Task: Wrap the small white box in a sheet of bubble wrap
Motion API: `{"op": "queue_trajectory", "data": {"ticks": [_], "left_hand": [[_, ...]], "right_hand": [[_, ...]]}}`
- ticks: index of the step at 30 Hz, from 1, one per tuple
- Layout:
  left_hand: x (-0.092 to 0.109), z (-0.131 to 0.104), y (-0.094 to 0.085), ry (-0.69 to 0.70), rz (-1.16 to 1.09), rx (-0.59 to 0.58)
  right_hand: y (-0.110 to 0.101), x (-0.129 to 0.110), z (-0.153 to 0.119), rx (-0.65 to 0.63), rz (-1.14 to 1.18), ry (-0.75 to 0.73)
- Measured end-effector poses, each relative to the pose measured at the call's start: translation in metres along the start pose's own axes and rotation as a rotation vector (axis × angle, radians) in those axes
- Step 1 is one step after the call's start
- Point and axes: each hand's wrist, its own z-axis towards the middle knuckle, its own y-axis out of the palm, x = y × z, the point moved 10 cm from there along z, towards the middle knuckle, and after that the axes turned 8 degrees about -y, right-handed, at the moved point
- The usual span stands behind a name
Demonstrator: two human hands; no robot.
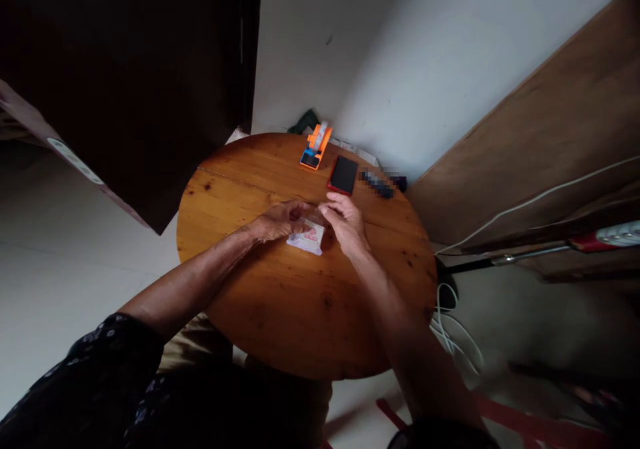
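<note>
A small white packet with red print [306, 241] lies on the round wooden table [300, 309], its upper end between my hands. My left hand [284, 220] is closed on the packet's upper left side, the thumb over its face. At the packet's top right, my right hand [346, 222] is pinched at what looks like clear wrapping; the exact grip is too small to tell.
An orange and blue tape dispenser [317, 146] stands at the table's far side. Right of it lie a dark phone with a red edge [343, 174] and a blurred dark object [378, 184]. White cable [457, 332] hangs beyond the right edge.
</note>
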Motion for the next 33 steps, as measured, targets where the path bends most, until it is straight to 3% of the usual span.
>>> {"op": "queue_trajectory", "data": {"ticks": [5,11,16,26,30,33], "left_hand": [[0.003,-0.003,0.001,0.018,0.037,0.001],[0.006,-0.003,-0.002,0.033,0.104,0.022],[0.005,-0.004,-0.004,0.015,0.101,0.045],[0.002,-0.007,-0.003,0.005,-0.015,0.008],[0.004,-0.008,-0.002,0.005,-0.018,-0.002],[0.006,-0.008,-0.003,0.002,0.005,0.010]], "right_hand": [[0.003,-0.035,-0.011,0.064,-0.066,-0.190],[0.019,-0.078,-0.037,-0.166,-0.320,-0.447],[0.026,-0.093,-0.044,-0.258,-0.622,-0.608],[0.039,-0.116,-0.059,-0.317,-0.750,-0.727],[0.034,-0.113,-0.056,-0.307,-0.691,-0.686],[0.018,-0.106,-0.047,-0.212,-0.560,-0.578]]}}
